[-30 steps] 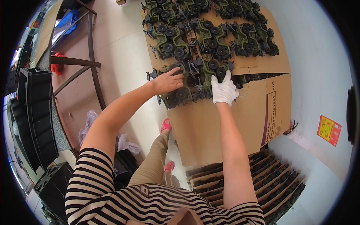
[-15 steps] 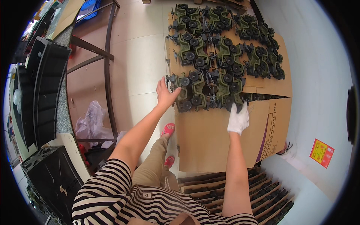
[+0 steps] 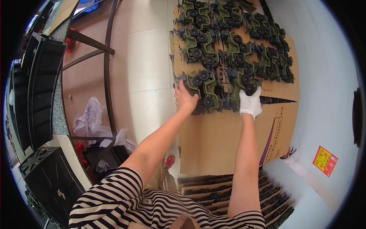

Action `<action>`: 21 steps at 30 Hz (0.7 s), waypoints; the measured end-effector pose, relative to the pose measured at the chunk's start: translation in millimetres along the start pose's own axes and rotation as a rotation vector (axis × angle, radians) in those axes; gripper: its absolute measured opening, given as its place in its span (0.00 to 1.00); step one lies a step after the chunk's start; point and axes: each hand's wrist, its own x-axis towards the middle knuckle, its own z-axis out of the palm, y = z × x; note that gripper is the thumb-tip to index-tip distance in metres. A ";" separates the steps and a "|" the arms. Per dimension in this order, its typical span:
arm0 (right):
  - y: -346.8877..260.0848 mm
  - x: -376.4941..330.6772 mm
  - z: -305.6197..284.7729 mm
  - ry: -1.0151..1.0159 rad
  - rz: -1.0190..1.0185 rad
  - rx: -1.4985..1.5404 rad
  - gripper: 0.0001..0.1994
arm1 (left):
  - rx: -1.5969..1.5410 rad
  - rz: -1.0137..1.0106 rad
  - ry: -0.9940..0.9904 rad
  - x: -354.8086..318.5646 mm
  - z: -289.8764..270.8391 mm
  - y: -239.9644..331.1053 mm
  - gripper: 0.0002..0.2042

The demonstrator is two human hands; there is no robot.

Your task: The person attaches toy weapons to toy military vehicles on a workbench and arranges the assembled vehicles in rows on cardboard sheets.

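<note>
My bare left hand [image 3: 185, 98] grips the left end of the near row of dark green toy vehicles, its fingers along the outer edge and thumb on the near side. The toy vehicle [image 3: 209, 87] beside it has black wheels facing up. At the row's right end, my right hand [image 3: 250, 103] in a white glove holds another toy vehicle [image 3: 244, 81], with fingers on both sides of it. Grey small parts lie between the two vehicles. The row rests on or just above a flat cardboard sheet [image 3: 213, 145]; I cannot tell which.
More toy vehicles [image 3: 198, 44] cover the far part of the cardboard. Below its near edge stand cardboard layers [image 3: 213, 189] with dark parts between them. A pale wall [image 3: 320, 99] runs along the right. On the left are a metal frame [image 3: 108, 76], a plastic bag [image 3: 89, 118] and black trays [image 3: 38, 84].
Both hands and the near row have shifted to the right, and a gap with bare cardboard has opened behind the row. My gloved right hand now reaches further round its vehicle.
</note>
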 end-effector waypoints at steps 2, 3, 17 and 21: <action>2.4 3.9 -1.7 -0.027 -0.004 -0.018 0.43 | -0.045 0.073 0.006 -2.0 6.1 -1.3 0.48; 3.3 6.2 2.1 -0.027 -0.005 -0.025 0.43 | -0.048 0.068 0.002 -1.1 8.8 -0.4 0.48; 96.0 -125.1 20.3 0.042 0.063 0.168 0.37 | -0.246 0.249 0.127 -5.0 -45.1 -118.6 0.36; 150.1 -241.0 56.0 -0.181 -0.110 0.255 0.34 | -0.128 0.035 0.138 -55.5 -110.8 -236.5 0.32</action>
